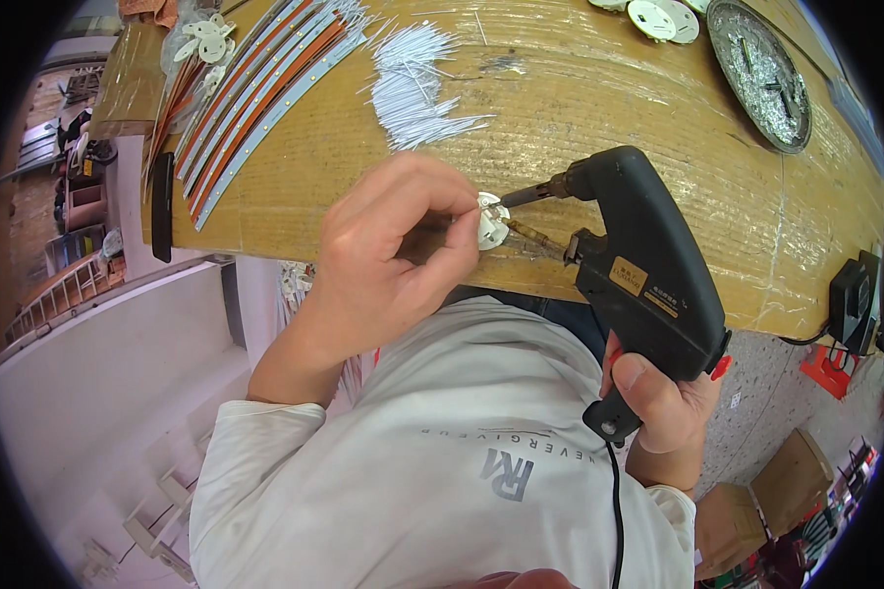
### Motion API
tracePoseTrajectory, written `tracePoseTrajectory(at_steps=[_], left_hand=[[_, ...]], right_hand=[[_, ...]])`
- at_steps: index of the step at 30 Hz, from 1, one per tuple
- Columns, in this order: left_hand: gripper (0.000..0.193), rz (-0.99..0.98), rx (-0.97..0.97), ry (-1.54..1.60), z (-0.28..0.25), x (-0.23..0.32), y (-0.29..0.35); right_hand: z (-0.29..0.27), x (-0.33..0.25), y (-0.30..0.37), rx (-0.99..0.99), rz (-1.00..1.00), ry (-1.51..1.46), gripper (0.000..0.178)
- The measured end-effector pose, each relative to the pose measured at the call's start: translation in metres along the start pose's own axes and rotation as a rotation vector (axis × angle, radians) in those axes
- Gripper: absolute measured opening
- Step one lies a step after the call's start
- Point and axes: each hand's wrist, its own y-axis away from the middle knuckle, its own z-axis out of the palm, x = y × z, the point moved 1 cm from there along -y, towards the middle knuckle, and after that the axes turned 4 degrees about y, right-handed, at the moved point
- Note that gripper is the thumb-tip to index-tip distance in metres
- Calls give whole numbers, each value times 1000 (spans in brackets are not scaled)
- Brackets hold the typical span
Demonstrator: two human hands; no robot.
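My right hand (pixel 663 398) is wrapped round the grip of a black soldering gun (pixel 648 260), and a black cord runs down from the handle. The gun's narrow metal tip reaches left to a small white round plastic part (pixel 493 224) near the table's front edge. Below the tip, a thin brownish tube on the gun also points at this part. Thumb and forefinger of my left hand (pixel 393 245) are pinched at the part's left edge. My fingers cover that edge, so any wire between them is hidden.
Loose white wires (pixel 413 88) lie in a pile on the wooden table (pixel 580 108). LED strips (pixel 265 98) are spread at the far left, beside a black bar (pixel 162 206). A round metal tray (pixel 766 74) with shiny bits and more white discs (pixel 663 20) are at the far right.
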Motion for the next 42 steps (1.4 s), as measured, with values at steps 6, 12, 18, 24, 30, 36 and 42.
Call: tracePoseTrajectory(at_steps=[6,12,18,24,30,36,42], left_hand=[[8,-13,0,-2,0,2,1],[8,-22,4,17,1,2,1],[9,-12,6,4,0,1,1],[9,18,9,-4,0,-1,1],[8,-6,13,15,1,1,2],[7,-21,14,27,2,1,3],[10,88,-14,-10,1,-3,2]], right_hand=[[-2,2,2,-6,-16,-15,43],[0,-1,-1,-15,2,-47,45],[-5,3,1,-31,-8,-33,44],[-1,10,4,138,-35,26,74],[-1,12,4,159,-38,11,75],[0,13,3,179,-84,4,71],[7,9,-1,41,-99,37,68]])
